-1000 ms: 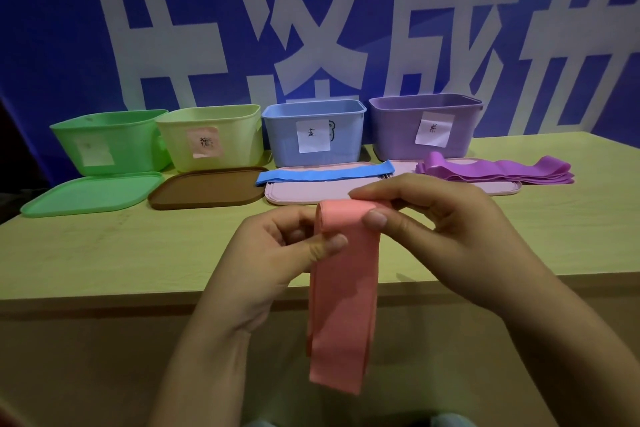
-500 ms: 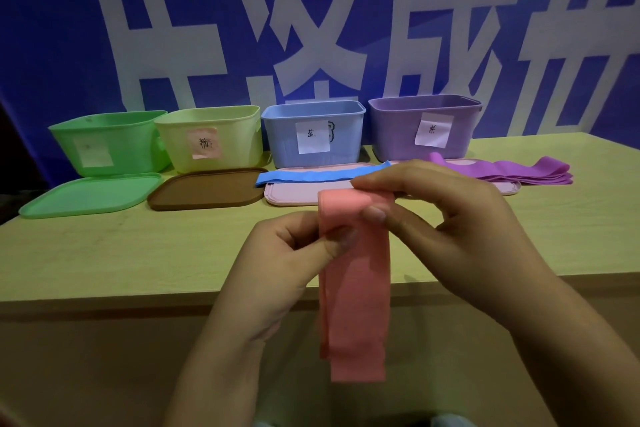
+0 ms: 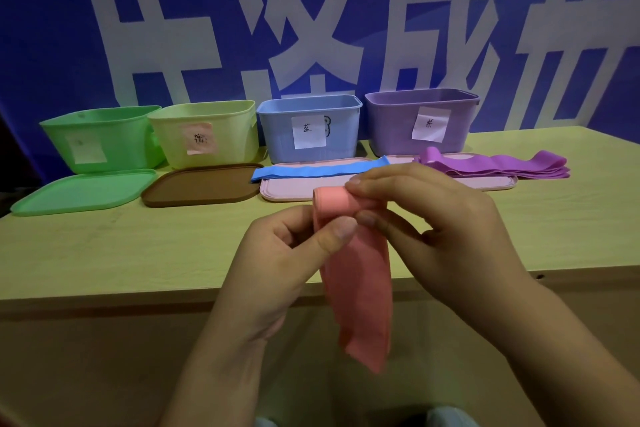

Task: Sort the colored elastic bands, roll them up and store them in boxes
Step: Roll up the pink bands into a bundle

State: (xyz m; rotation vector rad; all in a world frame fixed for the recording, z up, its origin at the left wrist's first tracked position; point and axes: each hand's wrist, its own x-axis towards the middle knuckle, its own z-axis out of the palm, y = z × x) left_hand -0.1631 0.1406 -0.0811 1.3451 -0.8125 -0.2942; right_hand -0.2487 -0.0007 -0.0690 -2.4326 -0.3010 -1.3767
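Wood table w/ four boxes (blue banner behind).

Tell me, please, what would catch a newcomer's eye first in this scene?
First, the pink band at the centre, its top end rolled up and pinched between the left hand and the right hand, the rest hanging past the table edge. Behind it, four open boxes in a row: green box, yellow box, blue box, purple box. A blue band and purple bands lie before them.
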